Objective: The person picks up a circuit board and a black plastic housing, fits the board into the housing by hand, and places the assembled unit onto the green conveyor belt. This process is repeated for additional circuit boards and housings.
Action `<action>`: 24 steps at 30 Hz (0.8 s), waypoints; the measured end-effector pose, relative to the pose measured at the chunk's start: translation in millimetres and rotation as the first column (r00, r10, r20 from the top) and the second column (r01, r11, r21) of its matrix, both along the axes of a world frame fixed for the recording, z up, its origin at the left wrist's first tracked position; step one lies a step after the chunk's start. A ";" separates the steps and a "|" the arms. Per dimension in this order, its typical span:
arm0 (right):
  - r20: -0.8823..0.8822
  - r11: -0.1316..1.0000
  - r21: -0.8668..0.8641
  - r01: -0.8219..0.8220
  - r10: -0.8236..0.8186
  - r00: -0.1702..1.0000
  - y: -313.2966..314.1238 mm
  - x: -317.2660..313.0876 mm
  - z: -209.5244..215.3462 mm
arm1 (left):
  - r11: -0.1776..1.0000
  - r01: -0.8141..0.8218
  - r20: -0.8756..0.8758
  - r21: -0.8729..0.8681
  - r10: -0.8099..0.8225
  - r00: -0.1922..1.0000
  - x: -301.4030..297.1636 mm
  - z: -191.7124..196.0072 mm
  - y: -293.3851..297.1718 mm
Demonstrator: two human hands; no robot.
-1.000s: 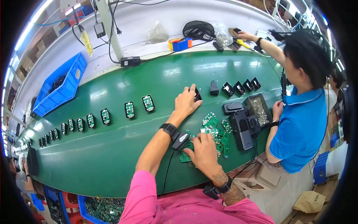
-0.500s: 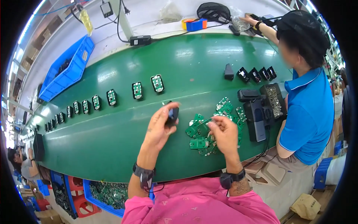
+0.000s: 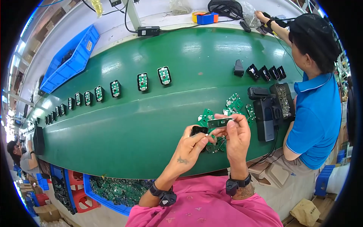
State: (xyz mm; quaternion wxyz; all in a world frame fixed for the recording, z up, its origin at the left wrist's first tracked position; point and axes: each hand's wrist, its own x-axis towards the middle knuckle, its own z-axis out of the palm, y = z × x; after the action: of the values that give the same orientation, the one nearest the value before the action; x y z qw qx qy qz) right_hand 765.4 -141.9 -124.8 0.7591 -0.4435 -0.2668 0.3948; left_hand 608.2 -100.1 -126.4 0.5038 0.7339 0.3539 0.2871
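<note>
My left hand [image 3: 188,150] is closed around a small black plastic housing [image 3: 199,130], open side up, with a small white bit at its thumb and fingertip. Close beside it, my right hand [image 3: 239,137] grips a green circuit board [image 3: 218,123] by its end, tilted just above and to the right of the housing. Under and behind both hands lies a heap of loose green circuit boards [image 3: 234,101], partly hidden by my fingers. Farther left, a row of black housings with boards fitted in them [image 3: 142,82] runs across the table.
On the right stand several black housings [image 3: 253,72], a dark grey device [image 3: 263,121] and a black bin of small metal parts [image 3: 283,102]. A co-worker in a blue shirt [image 3: 315,125] reaches to the back. Blue crates stand at the far left [image 3: 72,60] and below the table edge [image 3: 113,193].
My left hand has moved right with the black housing, close to my right hand. My right hand has lifted a circuit board from the heap. The view has shifted slightly.
</note>
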 end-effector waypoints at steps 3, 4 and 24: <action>-0.085 0.998 -0.002 -0.062 0.062 0.994 -6.8 11.4 -3.9 | 0.997 -0.015 0.017 -0.081 0.017 1.000 -2.6 6.4 -1.4; -0.085 0.998 -0.003 -0.060 0.060 0.995 -7.3 17.2 -6.3 | 0.999 -0.044 -0.006 -0.025 0.044 0.999 -2.8 9.5 -1.4; 0.758 0.999 0.034 -0.013 -0.018 0.652 -19.5 -3.2 -10.8 | 0.991 -0.124 -0.097 0.056 0.129 0.987 1.1 2.2 -2.0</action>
State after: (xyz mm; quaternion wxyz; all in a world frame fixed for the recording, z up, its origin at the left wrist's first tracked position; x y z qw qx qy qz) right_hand 762.2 -161.4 -135.6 0.5870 -0.5543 -0.5658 0.1676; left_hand 609.3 -102.1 -124.2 0.4475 0.7359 0.4174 0.2898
